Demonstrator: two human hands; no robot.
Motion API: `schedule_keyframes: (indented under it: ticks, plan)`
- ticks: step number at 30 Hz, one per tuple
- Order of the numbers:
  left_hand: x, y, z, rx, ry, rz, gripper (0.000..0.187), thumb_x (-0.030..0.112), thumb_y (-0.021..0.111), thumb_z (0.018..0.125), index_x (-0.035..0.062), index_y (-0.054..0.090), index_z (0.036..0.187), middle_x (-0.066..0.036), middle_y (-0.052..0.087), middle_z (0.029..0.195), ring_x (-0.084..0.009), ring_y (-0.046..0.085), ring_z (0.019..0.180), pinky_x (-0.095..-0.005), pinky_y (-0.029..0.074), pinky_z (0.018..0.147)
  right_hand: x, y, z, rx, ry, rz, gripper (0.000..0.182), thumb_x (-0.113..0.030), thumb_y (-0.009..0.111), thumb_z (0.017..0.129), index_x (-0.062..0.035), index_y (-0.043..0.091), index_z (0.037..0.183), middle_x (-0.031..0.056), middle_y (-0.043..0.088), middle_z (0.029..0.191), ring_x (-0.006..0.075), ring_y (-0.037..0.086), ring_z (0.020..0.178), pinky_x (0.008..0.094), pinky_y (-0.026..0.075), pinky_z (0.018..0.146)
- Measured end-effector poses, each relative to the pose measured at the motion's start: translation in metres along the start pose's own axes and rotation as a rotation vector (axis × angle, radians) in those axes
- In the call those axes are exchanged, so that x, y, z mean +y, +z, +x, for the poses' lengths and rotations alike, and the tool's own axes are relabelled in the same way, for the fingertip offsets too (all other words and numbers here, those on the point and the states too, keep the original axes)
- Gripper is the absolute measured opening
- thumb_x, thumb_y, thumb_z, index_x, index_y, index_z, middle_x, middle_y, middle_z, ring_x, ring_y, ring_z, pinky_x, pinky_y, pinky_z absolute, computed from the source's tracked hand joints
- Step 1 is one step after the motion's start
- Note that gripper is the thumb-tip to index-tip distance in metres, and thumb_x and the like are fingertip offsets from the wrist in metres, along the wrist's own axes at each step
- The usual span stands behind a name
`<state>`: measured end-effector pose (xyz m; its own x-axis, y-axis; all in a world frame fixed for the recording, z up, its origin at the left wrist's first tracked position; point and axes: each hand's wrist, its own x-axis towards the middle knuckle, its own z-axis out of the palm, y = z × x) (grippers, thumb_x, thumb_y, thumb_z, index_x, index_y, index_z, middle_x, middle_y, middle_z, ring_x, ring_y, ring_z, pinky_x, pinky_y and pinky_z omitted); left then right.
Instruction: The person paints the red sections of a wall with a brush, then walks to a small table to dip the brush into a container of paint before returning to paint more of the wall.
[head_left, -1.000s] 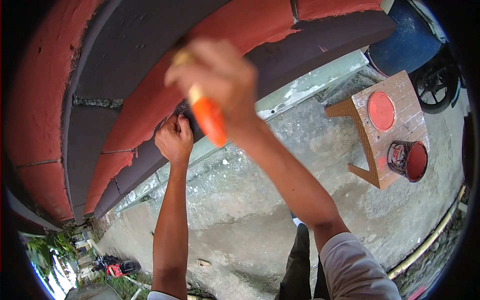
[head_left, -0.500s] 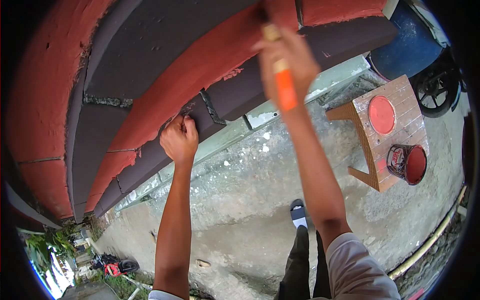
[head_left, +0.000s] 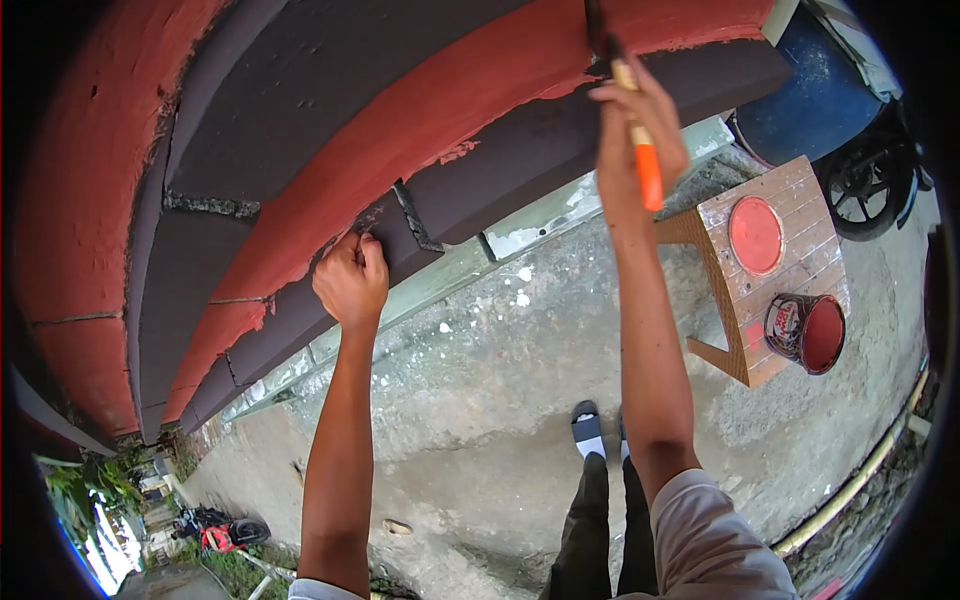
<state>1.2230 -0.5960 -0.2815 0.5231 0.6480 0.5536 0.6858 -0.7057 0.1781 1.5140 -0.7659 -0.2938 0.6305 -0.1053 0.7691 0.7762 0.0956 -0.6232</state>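
Note:
A paintbrush (head_left: 648, 170) with a wooden and orange handle is in my right hand (head_left: 640, 140); its dark bristles are at the red band near a dark vertical joint, at the top. My left hand (head_left: 350, 277) is closed and rests against the lower edge of the wall, where the red band (head_left: 400, 130) meets the dark grey band (head_left: 520, 150). Whether its fingers hold anything is hidden. The red paint has an uneven lower edge above the dark band.
On the right, a small wooden table (head_left: 790, 210) bears a round red-painted lid (head_left: 755, 235) and an open paint can (head_left: 805, 332). Behind it are a blue barrel (head_left: 810, 90) and a black wheel (head_left: 868, 185). A red motorcycle (head_left: 218, 538) is at the lower left.
My right hand has moved right along the wall with the brush, from the red band to the dark joint. My left hand has stayed at the same part of the wall.

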Motion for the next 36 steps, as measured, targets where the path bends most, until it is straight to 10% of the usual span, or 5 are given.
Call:
schedule_keyframes:
  ticks: [9, 15, 26, 36]
  plan:
    - [0.001, -0.003, -0.001, -0.066, -0.054, -0.002, 0.032, 0.026, 0.064, 0.092, 0.0017, 0.061, 0.072, -0.022, 0.058, 0.065, -0.0440, 0.061, 0.064, -0.0512, 0.045, 0.063, -0.061, 0.029, -0.067, -0.544, -0.004, 0.459, 0.018, -0.005, 0.080, 0.077, -0.0107, 0.080, 0.095, 0.0169, 0.072, 0.128, 0.0313, 0.074, 0.111, 0.0372, 0.061, 0.091]
    - [0.000, -0.002, -0.002, -0.063, -0.076, -0.023, 0.033, 0.026, 0.063, 0.092, 0.0012, 0.059, 0.071, -0.021, 0.056, 0.064, -0.0422, 0.059, 0.061, -0.0499, 0.045, 0.062, 0.013, -0.012, -0.004, -0.026, -0.031, -0.092, 0.015, 0.007, 0.069, 0.088, -0.0050, 0.079, 0.091, 0.0195, 0.074, 0.120, 0.0309, 0.074, 0.110, 0.0395, 0.060, 0.093]
    - [-0.001, -0.003, -0.001, -0.090, -0.069, 0.002, 0.032, 0.026, 0.063, 0.092, 0.0012, 0.060, 0.072, -0.021, 0.058, 0.065, -0.0434, 0.061, 0.063, -0.0507, 0.045, 0.063, -0.047, 0.022, -0.064, -0.527, 0.005, 0.424, 0.011, 0.003, 0.078, 0.084, -0.0053, 0.081, 0.090, 0.0208, 0.070, 0.129, 0.0275, 0.076, 0.104, 0.0353, 0.061, 0.090]
    - [0.001, 0.000, 0.000, 0.007, -0.020, -0.015, 0.032, 0.023, 0.066, 0.088, 0.0035, 0.057, 0.065, -0.016, 0.055, 0.057, -0.0394, 0.057, 0.052, -0.0474, 0.045, 0.055, -0.001, 0.001, -0.031, -0.048, 0.188, 0.116, 0.015, 0.006, 0.072, 0.087, -0.0066, 0.080, 0.088, 0.0152, 0.073, 0.115, 0.0264, 0.071, 0.107, 0.0363, 0.056, 0.094]
